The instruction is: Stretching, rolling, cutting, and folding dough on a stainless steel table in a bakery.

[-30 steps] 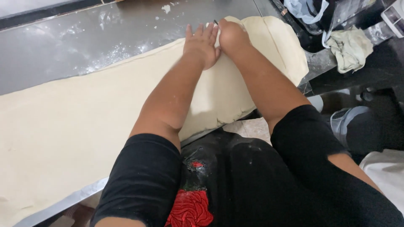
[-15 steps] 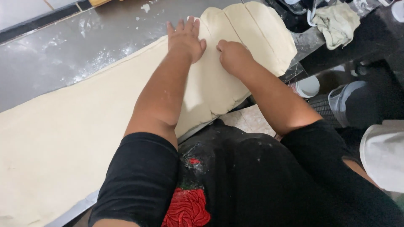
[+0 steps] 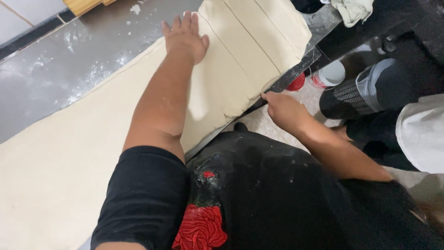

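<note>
Your left hand [image 3: 186,39] lies flat on the dough [image 3: 222,88], fingers spread wide at its far edge. Your right hand [image 3: 283,110] pinches the near edge where it overhangs the table [image 3: 69,69]. The dough's long axis runs leftward, folded layers just right of your left fingers.

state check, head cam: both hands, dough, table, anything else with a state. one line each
left hand: open, flat, palm down on the dough
right hand: fingers curled at the dough's near edge, by the table edge
dough sheet: rolled flat, far end folded into layers
metal table: dusted with flour
white tub: on the floor, upright
cloth: crumpled
</note>
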